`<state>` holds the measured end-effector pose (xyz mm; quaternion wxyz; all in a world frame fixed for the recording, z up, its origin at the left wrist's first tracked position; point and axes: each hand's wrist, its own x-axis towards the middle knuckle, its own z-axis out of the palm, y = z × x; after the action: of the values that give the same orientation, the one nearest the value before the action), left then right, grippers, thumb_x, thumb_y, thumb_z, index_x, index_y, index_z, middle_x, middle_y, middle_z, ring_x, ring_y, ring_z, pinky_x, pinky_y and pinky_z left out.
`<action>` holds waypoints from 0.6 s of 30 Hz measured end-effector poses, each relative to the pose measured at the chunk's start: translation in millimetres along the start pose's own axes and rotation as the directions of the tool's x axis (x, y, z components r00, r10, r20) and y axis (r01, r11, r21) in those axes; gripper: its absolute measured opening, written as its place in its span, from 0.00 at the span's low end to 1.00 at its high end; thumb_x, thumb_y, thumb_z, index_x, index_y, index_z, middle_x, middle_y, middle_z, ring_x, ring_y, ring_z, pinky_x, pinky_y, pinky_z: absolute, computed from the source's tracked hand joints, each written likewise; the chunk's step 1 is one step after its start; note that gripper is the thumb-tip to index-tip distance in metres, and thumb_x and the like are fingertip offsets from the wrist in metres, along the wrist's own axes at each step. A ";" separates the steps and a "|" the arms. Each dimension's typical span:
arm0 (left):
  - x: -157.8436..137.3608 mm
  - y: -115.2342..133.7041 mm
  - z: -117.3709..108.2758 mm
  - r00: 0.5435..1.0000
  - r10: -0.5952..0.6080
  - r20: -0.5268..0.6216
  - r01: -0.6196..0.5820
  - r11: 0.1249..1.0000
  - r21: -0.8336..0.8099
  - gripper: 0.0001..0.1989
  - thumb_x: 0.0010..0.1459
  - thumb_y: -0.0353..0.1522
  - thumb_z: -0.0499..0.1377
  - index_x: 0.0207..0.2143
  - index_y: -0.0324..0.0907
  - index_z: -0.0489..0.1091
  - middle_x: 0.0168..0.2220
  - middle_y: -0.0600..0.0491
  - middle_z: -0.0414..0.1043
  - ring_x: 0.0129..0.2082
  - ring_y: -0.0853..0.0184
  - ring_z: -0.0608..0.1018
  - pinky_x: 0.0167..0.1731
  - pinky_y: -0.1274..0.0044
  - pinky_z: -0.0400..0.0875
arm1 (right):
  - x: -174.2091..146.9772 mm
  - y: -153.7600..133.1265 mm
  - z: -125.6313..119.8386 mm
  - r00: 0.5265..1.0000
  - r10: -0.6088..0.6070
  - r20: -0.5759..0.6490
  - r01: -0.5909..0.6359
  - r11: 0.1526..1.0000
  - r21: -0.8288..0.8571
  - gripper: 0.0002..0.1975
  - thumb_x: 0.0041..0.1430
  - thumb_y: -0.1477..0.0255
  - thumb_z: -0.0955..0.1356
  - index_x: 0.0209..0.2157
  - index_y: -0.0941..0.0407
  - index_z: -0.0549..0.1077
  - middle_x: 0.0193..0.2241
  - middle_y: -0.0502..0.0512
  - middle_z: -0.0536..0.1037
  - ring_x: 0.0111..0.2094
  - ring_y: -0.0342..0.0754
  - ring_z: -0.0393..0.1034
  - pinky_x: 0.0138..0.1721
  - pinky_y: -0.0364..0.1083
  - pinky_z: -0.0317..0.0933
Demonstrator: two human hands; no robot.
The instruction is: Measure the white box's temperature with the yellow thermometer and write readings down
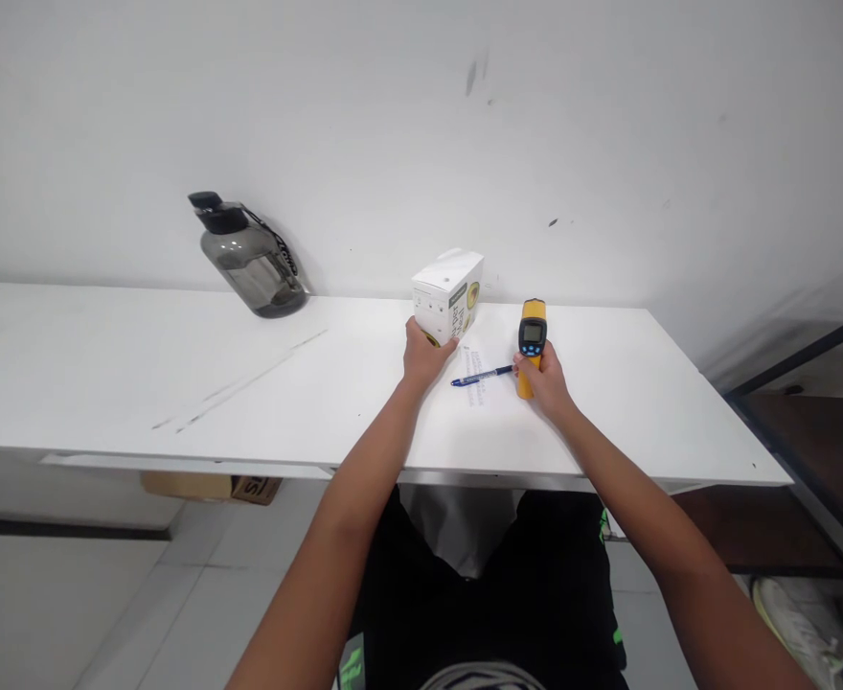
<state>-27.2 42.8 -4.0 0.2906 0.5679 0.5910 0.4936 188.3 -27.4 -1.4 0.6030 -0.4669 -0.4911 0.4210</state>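
My left hand (426,353) is closed around the lower end of a white carton (442,299) with avocado pictures on its side. The carton stands on the white table (307,383) close to the wall. In my right hand (549,381) is a yellow and black infrared thermometer (533,335), gripped by its handle with its small screen and blue buttons facing me. Between the hands lies a sheet of printed paper (475,395). A blue pen (482,377) rests across it, its right end close to my right fingers.
A grey see-through water bottle (253,264) with a black cap leans toward the left by the wall. Below the table's front edge is a cardboard box (256,490) on the floor. A dark shelf frame (787,450) and shoes (799,623) are at the right.
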 end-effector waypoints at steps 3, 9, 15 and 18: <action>0.2 -0.3 0.1 1.000 0.005 0.004 -0.005 1.000 -0.012 0.38 0.46 0.38 0.70 0.53 0.48 0.52 0.54 0.45 0.63 0.52 0.56 0.72 0.47 0.65 0.69 | 1.3 2.7 -1.2 1.000 -0.006 0.003 0.006 1.000 -0.015 0.20 0.50 0.59 0.73 0.43 0.48 0.67 0.33 0.45 0.69 0.32 0.45 0.65 0.38 0.49 0.63; 0.9 -1.8 0.7 1.000 0.006 0.004 -0.006 1.000 -0.012 0.39 0.45 0.39 0.70 0.54 0.48 0.51 0.56 0.45 0.62 0.54 0.56 0.71 0.49 0.64 0.69 | 1.6 3.5 -1.3 1.000 -0.012 0.008 0.012 1.000 -0.015 0.20 0.50 0.59 0.73 0.43 0.48 0.67 0.33 0.46 0.69 0.32 0.45 0.65 0.38 0.49 0.62; 1.4 -3.0 1.6 1.000 0.010 0.001 -0.010 1.000 -0.026 0.41 0.43 0.40 0.72 0.54 0.48 0.51 0.56 0.44 0.63 0.54 0.55 0.71 0.50 0.63 0.68 | 1.3 2.4 -0.7 1.000 -0.012 0.003 0.012 1.000 -0.028 0.21 0.50 0.59 0.73 0.43 0.48 0.67 0.33 0.46 0.69 0.32 0.45 0.65 0.37 0.49 0.63; 1.3 -2.4 1.6 1.000 0.008 0.003 -0.008 1.000 -0.021 0.41 0.43 0.39 0.72 0.53 0.48 0.50 0.56 0.45 0.63 0.55 0.55 0.71 0.51 0.64 0.68 | 1.7 2.6 -0.7 1.000 -0.008 -0.001 0.008 1.000 -0.026 0.20 0.49 0.59 0.73 0.43 0.48 0.67 0.33 0.46 0.69 0.31 0.44 0.65 0.37 0.49 0.63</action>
<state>-26.9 44.8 -6.5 0.2952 0.5681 0.5831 0.5001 189.2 -25.3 -3.7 0.5989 -0.4732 -0.4978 0.4118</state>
